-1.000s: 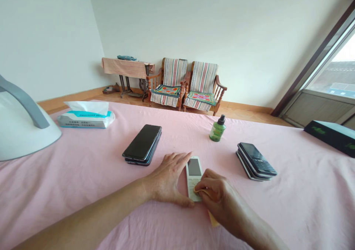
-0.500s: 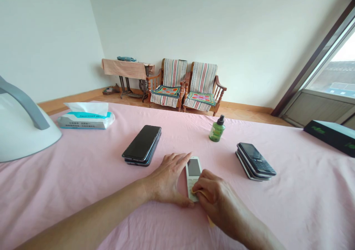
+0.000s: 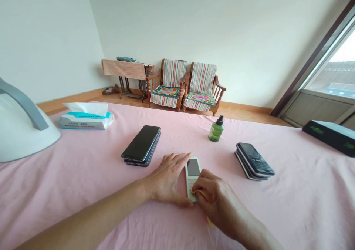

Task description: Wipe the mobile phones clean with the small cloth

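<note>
A white keypad phone [image 3: 193, 167] lies face up on the pink cloth, its small grey screen at the far end. My left hand [image 3: 168, 179] grips it by its ends, fingers at the top and thumb at the bottom edge. Pinched in my right hand [image 3: 215, 194] is a yellowish cloth [image 3: 210, 222], mostly hidden by the fingers, pressed onto the keypad. To the left sits a stack of smartphones [image 3: 142, 142]. On the right is a stack of phones [image 3: 255, 160] with a dark keypad phone on top. A green spray bottle [image 3: 215, 131] stands beyond my hands.
Pink cloth [image 3: 91, 191] covers the table. A tissue pack [image 3: 85, 121] and a white, grey-handled appliance [image 3: 24, 131] are at the left. A black box [image 3: 327, 136] sits at the right edge. Two wooden chairs [image 3: 203, 81] and a cloth-covered sewing table [image 3: 124, 68] stand by the wall.
</note>
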Motion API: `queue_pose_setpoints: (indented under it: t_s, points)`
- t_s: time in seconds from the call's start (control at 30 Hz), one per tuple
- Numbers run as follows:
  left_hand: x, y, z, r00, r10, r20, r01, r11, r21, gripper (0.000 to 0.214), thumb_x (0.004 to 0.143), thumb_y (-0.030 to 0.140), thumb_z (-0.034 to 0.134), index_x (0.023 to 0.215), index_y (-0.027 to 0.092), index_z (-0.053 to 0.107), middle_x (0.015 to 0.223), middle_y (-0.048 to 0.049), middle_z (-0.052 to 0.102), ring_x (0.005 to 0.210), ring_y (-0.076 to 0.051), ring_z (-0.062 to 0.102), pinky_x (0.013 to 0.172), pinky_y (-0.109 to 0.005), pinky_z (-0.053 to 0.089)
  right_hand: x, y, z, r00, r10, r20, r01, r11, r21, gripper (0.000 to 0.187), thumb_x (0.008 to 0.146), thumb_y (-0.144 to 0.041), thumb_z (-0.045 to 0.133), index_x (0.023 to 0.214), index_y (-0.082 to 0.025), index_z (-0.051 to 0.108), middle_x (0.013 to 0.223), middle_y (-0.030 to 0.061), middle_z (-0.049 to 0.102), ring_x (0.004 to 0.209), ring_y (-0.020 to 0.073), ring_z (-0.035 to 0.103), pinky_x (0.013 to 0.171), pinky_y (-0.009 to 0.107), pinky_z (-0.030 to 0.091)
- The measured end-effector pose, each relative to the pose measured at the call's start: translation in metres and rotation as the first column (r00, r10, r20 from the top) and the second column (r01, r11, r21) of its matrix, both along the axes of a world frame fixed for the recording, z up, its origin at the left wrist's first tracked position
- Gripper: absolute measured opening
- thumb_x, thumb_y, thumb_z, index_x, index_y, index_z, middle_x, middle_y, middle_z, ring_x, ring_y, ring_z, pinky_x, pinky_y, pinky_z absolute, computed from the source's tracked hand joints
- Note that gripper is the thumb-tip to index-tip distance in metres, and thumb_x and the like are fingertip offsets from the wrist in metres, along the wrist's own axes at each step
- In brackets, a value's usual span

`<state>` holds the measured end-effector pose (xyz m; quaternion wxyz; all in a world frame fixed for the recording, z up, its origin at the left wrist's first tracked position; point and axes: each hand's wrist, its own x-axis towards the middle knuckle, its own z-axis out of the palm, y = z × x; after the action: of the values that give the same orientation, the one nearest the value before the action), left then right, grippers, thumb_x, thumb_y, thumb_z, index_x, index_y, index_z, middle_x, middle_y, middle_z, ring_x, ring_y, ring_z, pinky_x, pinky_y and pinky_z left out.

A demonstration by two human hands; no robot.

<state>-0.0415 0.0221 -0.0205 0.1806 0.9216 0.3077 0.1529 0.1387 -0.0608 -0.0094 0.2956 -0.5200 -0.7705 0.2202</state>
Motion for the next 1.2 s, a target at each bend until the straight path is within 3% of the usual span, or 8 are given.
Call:
queue_pose_setpoints:
  t_s: [0.57, 0.73, 0.93, 1.1, 1.2]
  points:
    - [0.0002, -0.0002, 0.0003, 1.0, -0.006, 0.018, 0.006, 1.0, 0.002, 0.115, 0.053, 0.057, 0.075, 0.144, 0.019, 0.018, 0.145, -0.0129, 0.034, 0.13, -0.036, 0.031, 0.108, -0.048, 0.022, -0.0012, 0.0008, 0.0046, 0.999, 0.011, 0.031, -0.011, 1.0, -0.005, 0.028, 0.069, 0.004, 0.046, 0.073, -0.019, 0.063, 0.083, 0.001, 0.056, 0.071, 0.0114, 0.054, 0.063, 0.021, 0.039]
    - [0.001, -0.0001, 0.0, 0.999, -0.015, 0.045, 0.014, 1.0, 0.018, 0.119, 0.049, 0.056, 0.077, 0.144, 0.019, 0.016, 0.144, -0.012, 0.035, 0.128, -0.036, 0.033, 0.108, -0.047, 0.023, -0.004, 0.0006, 0.0002, 0.998, 0.046, 0.048, -0.047, 0.999, 0.015, 0.027, 0.077, -0.001, 0.046, 0.073, -0.019, 0.065, 0.08, 0.0017, 0.055, 0.071, 0.0121, 0.053, 0.064, 0.022, 0.039]
    - [0.0009, -0.001, 0.0029, 1.0, -0.001, 0.003, 0.002, 1.0, -0.014, 0.115, 0.053, 0.058, 0.075, 0.144, 0.018, 0.019, 0.145, -0.0145, 0.033, 0.13, -0.037, 0.03, 0.108, -0.05, 0.021, 0.0, 0.0009, 0.0005, 1.0, -0.004, 0.012, 0.004, 1.0, -0.009, 0.03, 0.066, 0.005, 0.045, 0.073, -0.018, 0.061, 0.082, 0.0004, 0.056, 0.07, 0.0107, 0.053, 0.062, 0.021, 0.038]
    - [0.0009, -0.0013, 0.0025, 1.0, -0.012, 0.027, 0.012, 1.0, 0.02, 0.117, 0.051, 0.056, 0.076, 0.144, 0.017, 0.017, 0.144, -0.0132, 0.035, 0.128, -0.035, 0.033, 0.108, -0.047, 0.023, -0.0019, 0.0013, 0.0, 0.998, 0.045, 0.035, -0.046, 0.999, 0.006, 0.028, 0.071, 0.002, 0.045, 0.073, -0.019, 0.063, 0.08, 0.0009, 0.055, 0.07, 0.0114, 0.053, 0.063, 0.021, 0.038]
    - [0.0008, -0.0016, 0.0029, 1.0, -0.007, 0.02, 0.006, 1.0, 0.01, 0.115, 0.052, 0.057, 0.075, 0.144, 0.017, 0.018, 0.145, -0.0134, 0.035, 0.129, -0.036, 0.032, 0.108, -0.048, 0.023, -0.0014, 0.0018, 0.001, 1.0, 0.012, 0.023, -0.012, 1.0, -0.002, 0.029, 0.067, 0.004, 0.045, 0.071, -0.018, 0.062, 0.081, 0.0009, 0.056, 0.069, 0.011, 0.053, 0.062, 0.021, 0.038]
